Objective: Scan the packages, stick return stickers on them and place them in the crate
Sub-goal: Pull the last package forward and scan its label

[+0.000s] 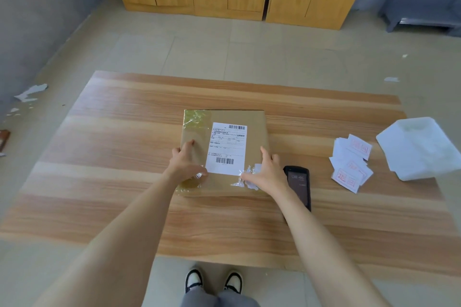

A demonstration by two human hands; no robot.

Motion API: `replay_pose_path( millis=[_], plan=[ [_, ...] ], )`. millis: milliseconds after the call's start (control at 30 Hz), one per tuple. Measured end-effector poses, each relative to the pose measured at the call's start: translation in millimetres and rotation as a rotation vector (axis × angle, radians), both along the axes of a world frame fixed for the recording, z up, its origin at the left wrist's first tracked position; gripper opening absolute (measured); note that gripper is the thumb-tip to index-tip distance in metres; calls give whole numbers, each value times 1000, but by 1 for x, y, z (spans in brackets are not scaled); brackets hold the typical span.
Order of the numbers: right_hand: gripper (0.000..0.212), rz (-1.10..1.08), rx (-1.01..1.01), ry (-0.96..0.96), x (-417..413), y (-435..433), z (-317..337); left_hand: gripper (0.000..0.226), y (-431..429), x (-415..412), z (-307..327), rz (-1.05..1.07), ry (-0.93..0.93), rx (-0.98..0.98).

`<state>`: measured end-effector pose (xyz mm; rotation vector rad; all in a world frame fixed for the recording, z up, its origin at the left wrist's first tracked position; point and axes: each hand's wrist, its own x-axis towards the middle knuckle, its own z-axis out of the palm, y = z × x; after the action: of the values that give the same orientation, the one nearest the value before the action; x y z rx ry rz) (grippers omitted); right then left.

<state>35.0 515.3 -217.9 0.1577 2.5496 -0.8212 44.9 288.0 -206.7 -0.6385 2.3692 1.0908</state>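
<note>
Package: the flat cardboard package [197, 132] lies in the middle of the desk [119, 162], shipping label [227, 149] face up, shiny clear tape across its far-left and near corners.
Left hand: the left hand [185, 162] is on the package's left edge, thumb across the top by the label's near corner, fingers going over the side. It has hold of the package.
Right hand: the right hand [265, 172] mirrors it on the right edge, thumb on the crinkled tape. The outer fingers seem to wrap over the side, though that edge is hidden under the hand.
Hands together: set apart, one on each side, the package clamped between them.
Scanner: the black handheld scanner [299, 187] lies flat just right of the package, screen lit, partly under the right forearm.
Return stickers: a loose pile of white stickers [350, 162] with red stamps sits further right.
White parcel: a white padded parcel [419, 147] lies at the desk's right edge.
</note>
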Motion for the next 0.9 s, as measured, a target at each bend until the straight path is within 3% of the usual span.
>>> replay_pose_path(
  millis=[167, 267, 367, 433, 500, 600, 700, 900],
  plan=[
    [100, 18, -48, 11, 2, 8, 2, 107, 7, -10, 7, -34, -102, -138],
    [82, -105, -98, 87, 6, 22, 7, 104, 15, -13, 7, -30, -122, -226],
    [61, -178, 80, 149, 13, 44, 5, 103, 19, -15, 2, -18, -131, -259],
    [55, -222, 162, 79, 21, 59, 0, 104, 18, -17, 1, -23, -148, -274],
    [61, -255, 196, -52, 31, 70, -7, 107, 17, -19, 1, -34, -178, -290],
    [87, -293, 162, -180, 40, 77, -18, 110, 17, -23, 1, -43, -216, -303],
    [104, -335, 120, -207, 42, 77, -28, 112, 17, -25, -2, -35, -219, -310],
    [114, -426, 131, -244, 37, 80, -38, 111, 13, -23, -5, -37, -179, -291]
  ],
)
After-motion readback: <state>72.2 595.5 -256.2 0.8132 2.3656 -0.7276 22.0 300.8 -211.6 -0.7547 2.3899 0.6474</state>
